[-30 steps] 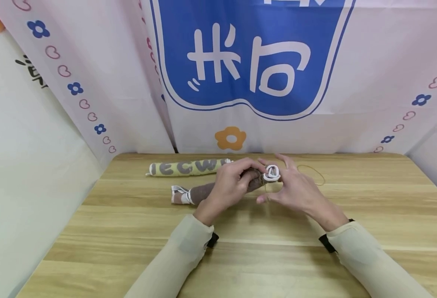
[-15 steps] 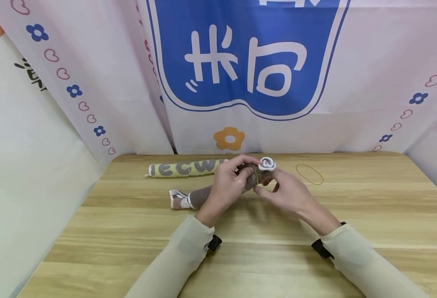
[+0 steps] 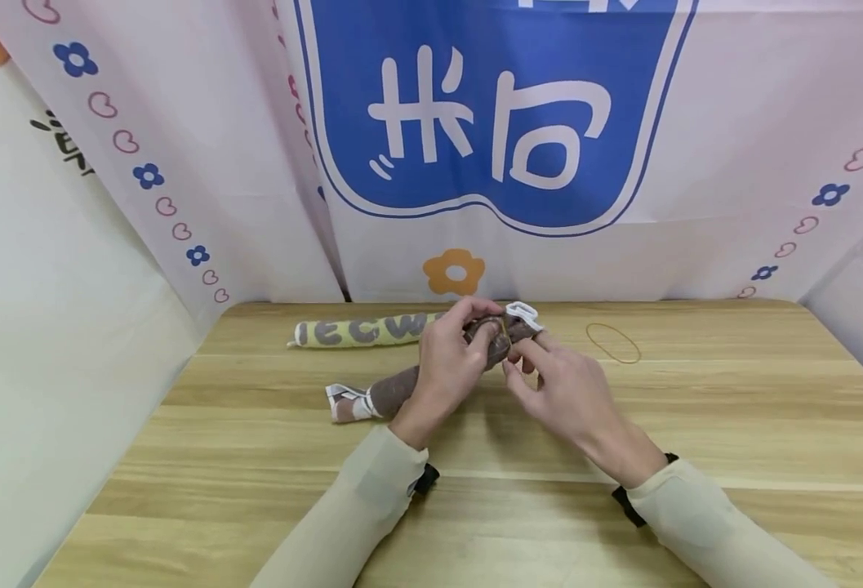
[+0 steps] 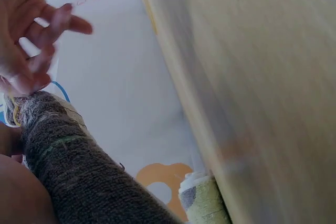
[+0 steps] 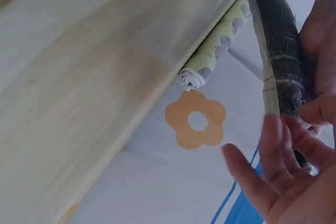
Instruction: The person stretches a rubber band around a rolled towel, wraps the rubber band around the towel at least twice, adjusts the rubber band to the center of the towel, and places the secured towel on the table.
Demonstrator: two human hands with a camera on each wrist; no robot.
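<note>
A rolled brown towel (image 3: 394, 390) with white trim lies slantwise over the table, its right end raised. My left hand (image 3: 447, 359) grips it near that end, thumb on top. A thin yellow rubber band (image 3: 505, 328) circles the roll just beyond the left fingers; the left wrist view shows the band (image 4: 17, 113) too. My right hand (image 3: 567, 390) pinches at the band with thumb and forefinger, its other fingers loosely spread in the right wrist view. The exact pinch point is partly hidden. The towel's left end narrows before a loose white-edged flap (image 3: 343, 403).
Behind lies a second roll, a yellow towel (image 3: 358, 331) with grey letters, partly covered by the left hand. Another rubber band (image 3: 613, 343) lies flat on the wooden table (image 3: 549, 523), to the right. A printed curtain (image 3: 732, 163) hangs along the table's back edge.
The rubber band now sits around the towel near its right end. My right hand has drawn back toward me from that end, fingers closer together. The towel's left end has shifted slightly left and nearer.
</note>
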